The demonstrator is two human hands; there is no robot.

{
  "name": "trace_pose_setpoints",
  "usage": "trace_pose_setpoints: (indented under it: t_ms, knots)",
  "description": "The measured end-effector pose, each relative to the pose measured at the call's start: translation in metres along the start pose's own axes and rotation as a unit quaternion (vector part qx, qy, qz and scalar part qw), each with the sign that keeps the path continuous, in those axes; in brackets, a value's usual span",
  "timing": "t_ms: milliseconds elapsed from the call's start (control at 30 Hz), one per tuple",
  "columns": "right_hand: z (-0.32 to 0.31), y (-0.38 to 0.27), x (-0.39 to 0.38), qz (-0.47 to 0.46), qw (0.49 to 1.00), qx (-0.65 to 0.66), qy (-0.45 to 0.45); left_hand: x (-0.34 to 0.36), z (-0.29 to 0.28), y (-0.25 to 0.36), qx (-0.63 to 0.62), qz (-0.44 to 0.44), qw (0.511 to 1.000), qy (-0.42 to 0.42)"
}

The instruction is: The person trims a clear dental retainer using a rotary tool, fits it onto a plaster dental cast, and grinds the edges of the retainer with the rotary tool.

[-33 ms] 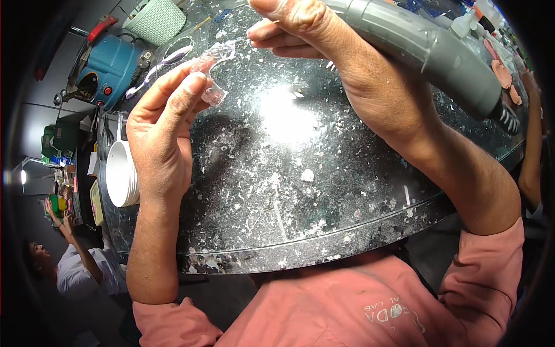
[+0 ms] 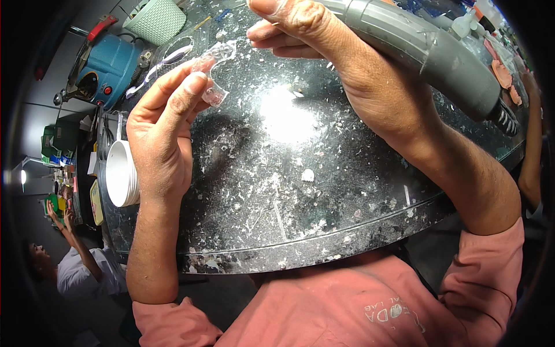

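Head view: clear piece (image 2: 217,95) pinched in left hand (image 2: 160,130), left of right hand (image 2: 347,49) around handpiece (image 2: 428,47).

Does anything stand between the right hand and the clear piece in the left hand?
Nothing visible does: between the right hand and the clear piece shows only a gap, with the speckled worktop beneath.

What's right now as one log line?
left hand: pinching clear curved piece; right hand: beside grey tool, grip unclear; tabletop: white-flecked
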State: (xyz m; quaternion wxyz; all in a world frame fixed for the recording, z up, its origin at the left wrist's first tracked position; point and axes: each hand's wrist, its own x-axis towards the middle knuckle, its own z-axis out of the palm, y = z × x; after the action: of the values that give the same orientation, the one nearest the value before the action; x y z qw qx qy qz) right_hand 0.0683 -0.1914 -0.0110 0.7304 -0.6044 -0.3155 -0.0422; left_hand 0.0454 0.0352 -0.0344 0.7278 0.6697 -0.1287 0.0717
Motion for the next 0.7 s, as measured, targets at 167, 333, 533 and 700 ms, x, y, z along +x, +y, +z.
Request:
trace_pose_setpoints:
  t_ms: [167,333,533,700]
  knots:
    - [0.028,-0.013,0.000,0.005,0.992,-0.081,0.095,0.001,0.001,0.000,-0.002,0.000,1.000,-0.001]
    - [0.028,-0.002,-0.001,-0.094,0.973,-0.156,0.139,-0.002,0.003,0.002,0.062,0.052,0.997,0.009]
    - [0.025,0.000,-0.013,-0.094,0.980,-0.140,0.109,-0.003,0.003,0.002,0.087,0.107,0.990,-0.021]
    - [0.026,0.002,-0.012,-0.094,0.984,-0.127,0.084,-0.003,0.004,0.004,0.105,0.134,0.985,-0.025]
